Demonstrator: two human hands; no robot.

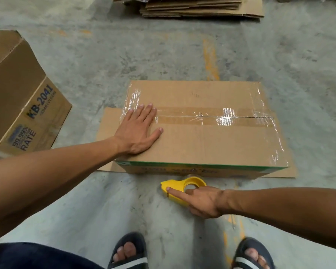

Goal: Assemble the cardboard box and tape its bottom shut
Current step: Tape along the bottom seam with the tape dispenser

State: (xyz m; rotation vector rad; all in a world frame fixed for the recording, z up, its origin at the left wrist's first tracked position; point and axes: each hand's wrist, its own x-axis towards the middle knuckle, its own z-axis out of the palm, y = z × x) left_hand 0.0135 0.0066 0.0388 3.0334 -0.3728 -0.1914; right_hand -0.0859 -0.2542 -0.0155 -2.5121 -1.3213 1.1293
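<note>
The brown cardboard box [211, 140] stands bottom-up on the concrete floor, its flaps folded flat. Clear tape [208, 118] runs along the middle seam and down both short ends. My left hand [139, 131] lies flat with spread fingers on the box's left part, fingertips on the tape's left end. Just in front of the box, my right hand [202, 200] grips a yellow tape dispenser [179, 186], with the forefinger stretched along its body.
Another printed carton [23, 94] lies tilted at the left. A stack of flat cardboard sheets [192, 6] sits at the far top. The box's lower flaps [109, 123] stick out on the floor at its left and right. My sandalled feet [130, 253] are at the bottom edge.
</note>
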